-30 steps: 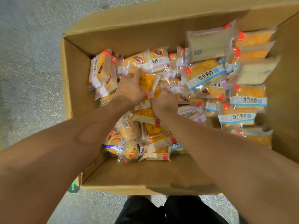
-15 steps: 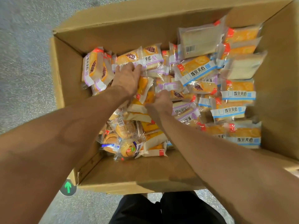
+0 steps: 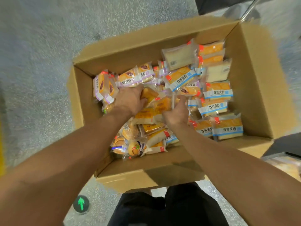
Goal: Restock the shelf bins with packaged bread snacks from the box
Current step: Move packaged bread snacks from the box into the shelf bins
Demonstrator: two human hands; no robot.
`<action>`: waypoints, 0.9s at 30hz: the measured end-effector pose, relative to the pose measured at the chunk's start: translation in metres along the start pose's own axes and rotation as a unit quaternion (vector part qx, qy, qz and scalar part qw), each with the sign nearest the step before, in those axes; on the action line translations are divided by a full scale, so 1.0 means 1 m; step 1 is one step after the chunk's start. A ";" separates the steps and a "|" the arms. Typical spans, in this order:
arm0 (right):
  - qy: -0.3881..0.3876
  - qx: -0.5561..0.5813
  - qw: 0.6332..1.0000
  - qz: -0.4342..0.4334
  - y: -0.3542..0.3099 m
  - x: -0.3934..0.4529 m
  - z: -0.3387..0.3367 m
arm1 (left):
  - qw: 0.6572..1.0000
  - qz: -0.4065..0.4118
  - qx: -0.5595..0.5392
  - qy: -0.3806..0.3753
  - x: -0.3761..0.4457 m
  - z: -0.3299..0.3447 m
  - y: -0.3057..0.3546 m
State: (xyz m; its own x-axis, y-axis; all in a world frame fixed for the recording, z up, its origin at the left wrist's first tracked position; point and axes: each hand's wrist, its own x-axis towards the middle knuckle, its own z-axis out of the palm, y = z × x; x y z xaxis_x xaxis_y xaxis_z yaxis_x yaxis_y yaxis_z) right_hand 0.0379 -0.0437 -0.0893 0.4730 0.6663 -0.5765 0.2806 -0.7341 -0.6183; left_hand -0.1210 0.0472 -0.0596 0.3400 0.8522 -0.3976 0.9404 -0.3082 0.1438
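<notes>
An open cardboard box (image 3: 254, 88) on the floor holds several packaged bread snacks. Purple-banded packs (image 3: 135, 77) lie at the back left, blue-banded packs (image 3: 218, 93) fill the right side, and round buns in clear wrap (image 3: 133, 147) sit at the front. Both my hands are down in the middle of the box. My left hand (image 3: 130, 100) grips orange bread packs (image 3: 149, 95), its fingers curled round them. My right hand (image 3: 177, 111) grips the same bunch of orange packs (image 3: 162, 103) from the right side. The fingertips are partly hidden by wrappers.
The box stands on a speckled grey floor (image 3: 40, 62). A green arrow marker (image 3: 81, 204) is on the floor at the front left. My dark trousers (image 3: 162, 207) show below the box. A dark object (image 3: 285, 147) lies at the right, a yellow strip at the far left.
The view has pulled back and tilted, so the box sits smaller and further right. Both hands have closed round a bunch of orange packs in the middle and lifted it slightly.
</notes>
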 end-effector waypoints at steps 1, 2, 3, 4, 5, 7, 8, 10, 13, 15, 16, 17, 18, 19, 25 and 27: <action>0.004 0.004 1.000 -0.004 -0.001 -0.007 -0.010 | 1.000 -0.004 -0.019 -0.003 -0.009 -0.008 0.008; 0.012 0.003 1.000 -0.012 -0.002 -0.015 -0.020 | 1.000 0.002 -0.023 -0.005 -0.019 -0.015 0.016; 0.025 -0.008 0.999 -0.018 -0.003 -0.024 -0.030 | 1.000 0.013 -0.019 -0.004 -0.030 -0.021 0.024; 0.040 -0.024 0.999 -0.020 -0.001 -0.034 -0.040 | 0.999 0.030 -0.011 0.000 -0.040 -0.025 0.031; 0.055 -0.035 0.998 -0.019 0.002 -0.047 -0.050 | 0.999 0.047 -0.002 0.002 -0.052 -0.029 0.040; 0.083 -0.044 0.995 -0.012 0.012 -0.074 -0.070 | 0.997 0.071 0.008 -0.006 -0.074 -0.032 0.056; 0.098 -0.043 0.994 -0.004 0.019 -0.089 -0.081 | 0.997 0.079 0.010 -0.012 -0.085 -0.034 0.065; 0.128 -0.035 0.991 0.019 0.032 -0.122 -0.106 | 0.995 0.096 0.011 -0.017 -0.109 -0.038 0.087; 0.197 0.008 0.979 0.054 0.053 -0.173 -0.151 | 0.990 0.129 -0.048 -0.020 -0.146 -0.046 0.130; 0.244 0.041 0.967 0.069 0.071 -0.206 -0.183 | 0.984 0.154 -0.087 -0.014 -0.170 -0.052 0.165; 0.260 0.050 0.961 0.078 0.080 -0.222 -0.198 | 0.981 0.169 -0.097 -0.011 -0.182 -0.054 0.184; 0.276 0.061 0.955 0.086 0.089 -0.240 -0.215 | 0.978 0.184 -0.101 -0.010 -0.194 -0.057 0.205; 0.296 0.078 0.948 0.091 0.099 -0.256 -0.233 | 0.975 0.199 -0.101 -0.015 -0.207 -0.061 0.227; 0.320 0.097 0.938 0.093 0.110 -0.272 -0.251 | 0.972 0.210 -0.103 -0.024 -0.220 -0.063 0.250; 0.457 0.204 0.862 0.086 0.198 -0.371 -0.357 | 0.943 0.260 -0.183 -0.101 -0.306 -0.063 0.395; 0.491 0.206 0.842 0.088 0.232 -0.404 -0.394 | 0.927 0.275 -0.216 -0.135 -0.338 -0.060 0.447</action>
State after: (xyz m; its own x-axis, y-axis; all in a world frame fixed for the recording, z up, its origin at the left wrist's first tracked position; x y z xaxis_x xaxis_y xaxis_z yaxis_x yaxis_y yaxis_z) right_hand 0.2405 -0.5350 0.2107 0.9961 -0.0262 -0.0844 -0.0843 -0.5681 -0.8186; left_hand 0.1841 -0.3532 0.1935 0.8110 0.4607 -0.3605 0.5565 -0.4175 0.7183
